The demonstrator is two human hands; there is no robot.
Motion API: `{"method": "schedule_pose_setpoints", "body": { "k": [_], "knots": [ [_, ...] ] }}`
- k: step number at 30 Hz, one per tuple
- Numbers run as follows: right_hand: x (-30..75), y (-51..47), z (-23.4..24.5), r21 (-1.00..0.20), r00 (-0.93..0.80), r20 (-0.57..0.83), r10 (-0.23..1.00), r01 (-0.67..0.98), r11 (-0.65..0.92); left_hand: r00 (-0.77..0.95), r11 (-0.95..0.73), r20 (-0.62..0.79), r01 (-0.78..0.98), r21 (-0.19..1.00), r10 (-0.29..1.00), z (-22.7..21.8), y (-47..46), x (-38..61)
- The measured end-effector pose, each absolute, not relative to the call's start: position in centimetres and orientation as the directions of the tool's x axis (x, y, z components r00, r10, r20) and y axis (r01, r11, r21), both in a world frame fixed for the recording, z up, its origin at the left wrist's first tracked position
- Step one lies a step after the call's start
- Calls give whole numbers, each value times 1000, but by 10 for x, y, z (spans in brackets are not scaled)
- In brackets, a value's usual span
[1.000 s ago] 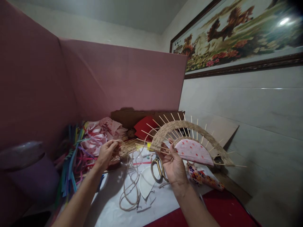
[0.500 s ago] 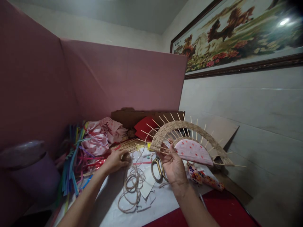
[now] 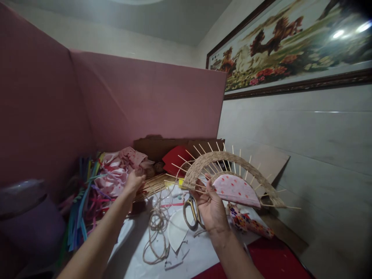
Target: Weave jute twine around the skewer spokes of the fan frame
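My right hand (image 3: 213, 209) is closed on the left end of a fan-shaped weaving (image 3: 232, 158). Thin sticks radiate through its twine band, and a pink half-circle with red dots (image 3: 236, 190) forms its centre. Far back on the left, my left hand (image 3: 136, 181) is beside a pink cloth (image 3: 116, 170); its fingers are blurred and partly hidden. A brownish round thing, perhaps a twine ball (image 3: 149, 170), shows by its fingertips. Loose twine (image 3: 157, 228) lies coiled on the white table surface (image 3: 130, 252). Scissors (image 3: 187, 214) lie partly behind my right hand.
Coloured fuzzy stems (image 3: 78, 221) are heaped at left near a purple bin (image 3: 37, 224). Thin sticks (image 3: 155, 185) and red sheets (image 3: 176, 159) lie at the back. Flowered cloth (image 3: 247, 223) is at right; a white paper piece (image 3: 176, 230) lies mid-table. A pink panel (image 3: 148, 100) stands behind.
My left hand has moved back and left, from around a twine ball by the coil to beside the pink cloth. The loose twine has shifted. My right hand keeps hold of the weaving.
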State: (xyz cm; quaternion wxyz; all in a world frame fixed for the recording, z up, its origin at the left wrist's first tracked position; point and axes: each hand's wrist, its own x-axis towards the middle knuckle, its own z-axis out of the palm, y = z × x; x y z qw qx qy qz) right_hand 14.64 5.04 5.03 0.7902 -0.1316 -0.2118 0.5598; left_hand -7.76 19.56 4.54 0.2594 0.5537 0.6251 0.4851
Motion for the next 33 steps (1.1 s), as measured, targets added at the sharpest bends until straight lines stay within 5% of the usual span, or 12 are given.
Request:
{"method": "schedule_pose_setpoints", "body": {
  "k": [7, 12, 15, 17, 24, 31, 33],
  "knots": [
    [144, 46, 53, -448, 272, 175, 946, -834, 323, -178, -176, 277, 438, 882, 944, 34, 170, -79],
    [144, 46, 52, -452, 270, 201, 942, -828, 333, 167, -220, 179, 271, 937, 970, 42, 123, -60],
    [146, 47, 51, -451, 278, 230, 933, -819, 355, 498, -77, 70, -7, 997, 864, 48, 91, -54],
    [148, 49, 51, -454, 294, 253, 922, -805, 382, 537, -52, 67, -43, 998, 841, 53, 75, -56],
    [149, 55, 47, -454, 359, 308, 881, -758, 468, 457, -171, 156, -8, 985, 876, 62, 56, -82],
    [155, 56, 45, -444, 324, 335, 884, -774, 452, 464, -198, -1, 379, 904, 886, 32, 60, -94],
    [155, 53, 48, -439, 293, 332, 897, -793, 422, 463, -322, 107, 417, 850, 880, 30, 60, -92]
  ]
}}
